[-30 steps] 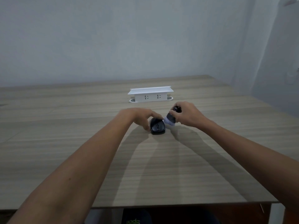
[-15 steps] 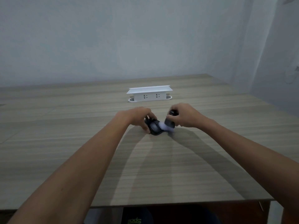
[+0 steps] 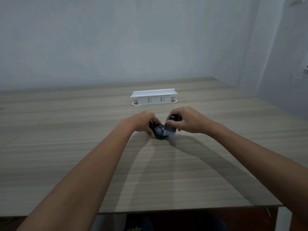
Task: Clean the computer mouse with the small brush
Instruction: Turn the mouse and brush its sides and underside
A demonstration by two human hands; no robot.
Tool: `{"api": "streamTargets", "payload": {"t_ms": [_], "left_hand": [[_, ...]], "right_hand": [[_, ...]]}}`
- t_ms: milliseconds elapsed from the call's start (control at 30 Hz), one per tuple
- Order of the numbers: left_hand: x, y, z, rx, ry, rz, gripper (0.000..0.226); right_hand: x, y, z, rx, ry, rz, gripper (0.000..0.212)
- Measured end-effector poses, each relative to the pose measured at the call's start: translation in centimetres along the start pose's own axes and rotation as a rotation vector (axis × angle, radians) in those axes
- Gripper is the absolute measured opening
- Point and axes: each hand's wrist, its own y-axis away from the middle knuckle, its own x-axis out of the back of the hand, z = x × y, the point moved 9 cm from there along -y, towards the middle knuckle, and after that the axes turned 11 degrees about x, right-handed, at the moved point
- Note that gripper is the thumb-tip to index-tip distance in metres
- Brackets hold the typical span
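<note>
Right hand fingers pinched round the dark handle of the brush, pale bristles pressed on the mouse. Left hand clamps the mouse's far side, tilting it on the table near a white socket box. Mouse looks light, hard, smooth, likely slippery; best held by the sides. Bristles look soft.

One head-worn wide view looks forward and down over the counter, both forearms reaching away toward the wall.
</note>
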Motion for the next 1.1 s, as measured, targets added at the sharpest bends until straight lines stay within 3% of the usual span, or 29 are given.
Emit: {"api": "streamTargets", "payload": {"t_ms": [167,333,467,600,767,867,1100], "left_hand": [[0.0,0.0,0.0,0.000,0.001,0.001,0.069],[-0.1,0.0,-0.2,-0.001,0.017,-0.001,0.069],[-0.1,0.1,-0.1,0.006,0.023,-0.001,0.071],[-0.1,0.2,0.0,0.005,0.036,-0.001,0.068],[0.0,0.3,0.0,0.014,0.046,-0.001,0.069],[0.0,0.3,0.0,0.013,0.043,0.003,0.068],[-0.1,0.4,0.3,0.016,0.032,0.007,0.064]], "right_hand": [[0.4,-0.5,0.4,0.005,0.160,0.023,0.012],[-0.2,-0.6,-0.7,0.029,0.039,-0.038,0.008],[0.0,-0.5,0.8,-0.018,0.190,-0.004,0.011],[-0.6,-0.3,-0.3,0.002,0.052,-0.037,0.006],[-0.1,-0.6,0.1,-0.009,0.151,0.004,0.011],[-0.3,-0.6,-0.9,0.007,0.035,-0.027,0.007],[0.0,-1.0,-0.8,-0.024,0.053,-0.014,0.011]]}}
